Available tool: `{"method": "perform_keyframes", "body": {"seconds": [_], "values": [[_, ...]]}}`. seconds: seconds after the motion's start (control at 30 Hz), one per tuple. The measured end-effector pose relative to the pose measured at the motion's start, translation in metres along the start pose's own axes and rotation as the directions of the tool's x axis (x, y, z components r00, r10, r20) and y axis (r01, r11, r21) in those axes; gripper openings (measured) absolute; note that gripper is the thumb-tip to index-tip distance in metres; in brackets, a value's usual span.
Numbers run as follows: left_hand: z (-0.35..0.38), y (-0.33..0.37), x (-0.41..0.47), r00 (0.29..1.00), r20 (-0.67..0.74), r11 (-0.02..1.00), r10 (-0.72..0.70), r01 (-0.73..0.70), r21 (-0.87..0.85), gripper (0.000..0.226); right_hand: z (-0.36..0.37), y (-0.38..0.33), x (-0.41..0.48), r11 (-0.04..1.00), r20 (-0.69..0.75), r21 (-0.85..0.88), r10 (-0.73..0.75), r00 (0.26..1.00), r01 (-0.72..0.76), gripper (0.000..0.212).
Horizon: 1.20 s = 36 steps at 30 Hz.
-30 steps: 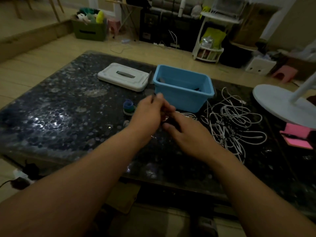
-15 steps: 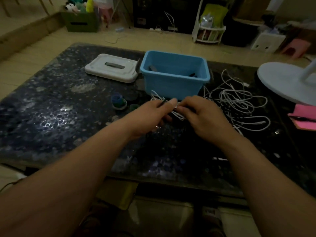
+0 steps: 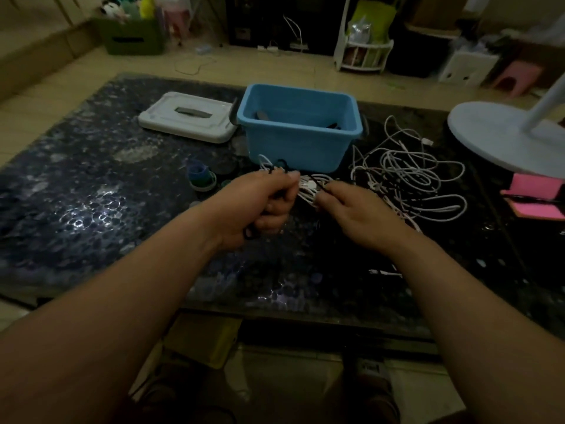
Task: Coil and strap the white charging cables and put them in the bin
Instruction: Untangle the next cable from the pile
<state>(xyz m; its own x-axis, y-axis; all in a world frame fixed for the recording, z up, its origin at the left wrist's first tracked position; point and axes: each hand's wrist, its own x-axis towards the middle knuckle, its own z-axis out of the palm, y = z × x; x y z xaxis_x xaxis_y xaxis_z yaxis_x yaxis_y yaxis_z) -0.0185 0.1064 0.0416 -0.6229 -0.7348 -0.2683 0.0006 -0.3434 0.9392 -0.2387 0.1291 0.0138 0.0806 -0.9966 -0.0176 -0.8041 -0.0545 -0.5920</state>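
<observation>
A coiled white cable (image 3: 308, 186) is held between both hands just in front of the blue bin (image 3: 298, 148). My left hand (image 3: 263, 203) is closed around one end of the coil, with a thin black strap (image 3: 276, 168) sticking up past its fingers. My right hand (image 3: 351, 209) pinches the other side of the coil and the black strap running across it. A loose tangle of white cables (image 3: 409, 175) lies on the dark table to the right of the bin. Dark items lie inside the bin.
The bin's white lid (image 3: 186, 117) lies left of the bin. Small rolls of strap tape (image 3: 200, 177) sit left of my hands. A white lamp base (image 3: 501, 133) and a pink notebook (image 3: 535, 194) occupy the table's right side. The near table edge (image 3: 275, 316) runs below my forearms.
The hands have drawn slightly apart with the coil between them, and my left fist has turned and closed tighter. The view has tilted down and closer.
</observation>
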Motion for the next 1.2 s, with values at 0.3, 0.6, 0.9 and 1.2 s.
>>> {"method": "perform_keyframes", "body": {"seconds": [0.3, 0.6, 0.9, 1.2], "values": [[0.014, 0.002, 0.006, 0.982, -0.145, 0.992, 0.125, -0.118, 0.055, 0.047, -0.040, -0.020, -0.001, 0.955, -0.597, -0.242, -0.285, 0.750, 0.171, 0.025], [0.010, -0.001, 0.009, 0.914, -0.362, 0.983, 0.182, -0.169, 0.067, 0.050, -0.034, -0.030, -0.013, 0.983, -0.505, -0.100, -0.182, 0.844, 0.153, 0.027], [0.031, -0.009, 0.012, 0.927, -0.322, 0.981, 0.194, -0.194, 0.032, 0.033, 0.011, -0.068, -0.016, 0.932, -0.098, -0.352, -0.133, 0.986, 0.091, 0.044], [0.026, -0.006, 0.023, 0.852, -0.522, 0.944, 0.047, -0.208, -0.255, 0.042, 0.021, -0.051, -0.035, 0.936, 0.044, -0.335, -0.105, 0.994, 0.113, 0.029]]}}
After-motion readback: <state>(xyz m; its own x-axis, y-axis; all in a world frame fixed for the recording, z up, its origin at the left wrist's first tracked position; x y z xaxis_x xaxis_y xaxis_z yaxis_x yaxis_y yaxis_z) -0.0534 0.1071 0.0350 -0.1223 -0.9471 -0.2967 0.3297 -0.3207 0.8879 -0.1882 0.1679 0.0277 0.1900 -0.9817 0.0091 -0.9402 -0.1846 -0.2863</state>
